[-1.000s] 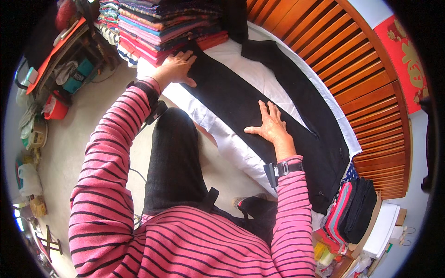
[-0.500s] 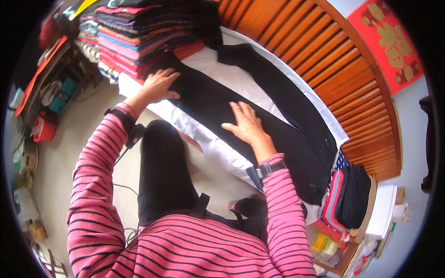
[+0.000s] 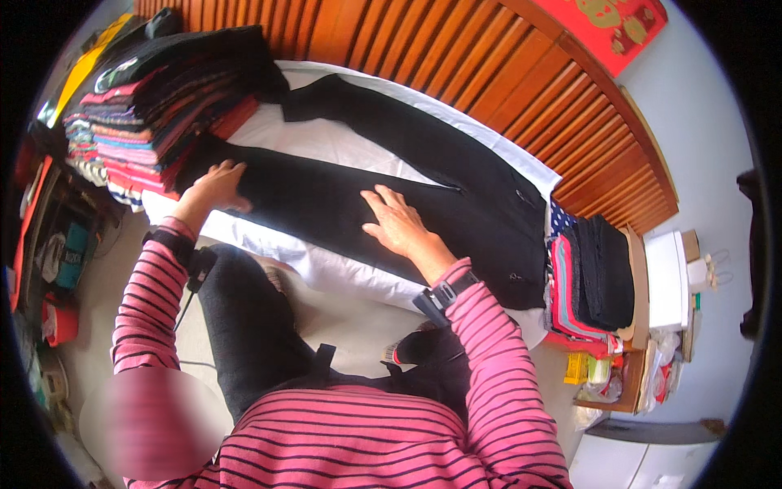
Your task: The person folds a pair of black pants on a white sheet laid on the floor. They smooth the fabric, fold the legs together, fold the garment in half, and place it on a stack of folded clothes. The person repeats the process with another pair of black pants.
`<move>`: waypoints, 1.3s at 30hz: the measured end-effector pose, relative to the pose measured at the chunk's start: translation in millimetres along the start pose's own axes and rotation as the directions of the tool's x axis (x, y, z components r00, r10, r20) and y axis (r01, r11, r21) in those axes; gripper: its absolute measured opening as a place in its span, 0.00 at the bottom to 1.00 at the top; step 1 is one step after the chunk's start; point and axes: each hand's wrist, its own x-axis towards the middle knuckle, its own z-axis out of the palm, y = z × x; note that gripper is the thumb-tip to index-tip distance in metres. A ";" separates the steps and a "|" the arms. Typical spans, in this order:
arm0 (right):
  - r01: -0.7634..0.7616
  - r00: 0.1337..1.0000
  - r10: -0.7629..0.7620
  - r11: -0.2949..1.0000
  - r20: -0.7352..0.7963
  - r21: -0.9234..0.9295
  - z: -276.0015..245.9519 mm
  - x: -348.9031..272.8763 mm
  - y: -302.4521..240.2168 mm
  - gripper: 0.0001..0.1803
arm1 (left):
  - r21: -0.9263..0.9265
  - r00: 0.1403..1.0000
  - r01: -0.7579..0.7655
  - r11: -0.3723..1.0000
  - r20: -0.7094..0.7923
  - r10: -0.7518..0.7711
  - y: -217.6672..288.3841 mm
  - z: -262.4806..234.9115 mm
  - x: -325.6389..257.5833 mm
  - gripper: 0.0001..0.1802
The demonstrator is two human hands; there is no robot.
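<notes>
A pair of black trousers (image 3: pixel 309 191) lies spread over a white sheet (image 3: pixel 281 134), its waist toward the right and its two legs reaching left. My left hand (image 3: pixel 213 189) rests on the nearer leg close to the hem, beside the tall clothes stack; its fingers are apart and hold nothing. Flat on the same leg, nearer the crotch, lies my right hand (image 3: pixel 401 224) with fingers spread. The farther leg bends a little near its end, and white sheet shows between the legs.
At left rises a tall stack of folded clothes (image 3: pixel 122 138). A smaller folded pile (image 3: pixel 599 273) stands beyond the waist at right. An orange slatted wooden headboard (image 3: pixel 456 73) runs along the back. A red bucket (image 3: pixel 61 319) is on the floor at far left.
The view has turned to the right, so the scene sits farther left. Both hands stay spread on the nearer leg of the trousers.
</notes>
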 end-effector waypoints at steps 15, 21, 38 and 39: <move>-0.621 0.745 0.641 0.768 0.188 -0.156 -56.6 -149.1 187.1 0.43 | 0.133 0.993 -0.018 0.991 0.117 0.002 83.5 6.7 19.2 0.66; -0.667 0.737 0.672 0.741 0.077 -0.078 -61.3 -188.7 243.0 0.38 | 0.176 0.985 0.002 0.984 0.171 -0.033 80.0 7.4 31.9 0.73; -0.520 0.825 0.563 0.790 0.050 -0.325 -58.9 -149.0 292.1 0.38 | 0.326 0.984 -0.018 0.945 0.173 -0.041 82.3 13.8 36.3 0.78; -0.535 0.803 0.589 0.777 0.086 -0.331 -56.1 -145.4 293.8 0.39 | 0.315 0.985 -0.023 0.949 0.169 -0.033 83.1 13.0 36.3 0.78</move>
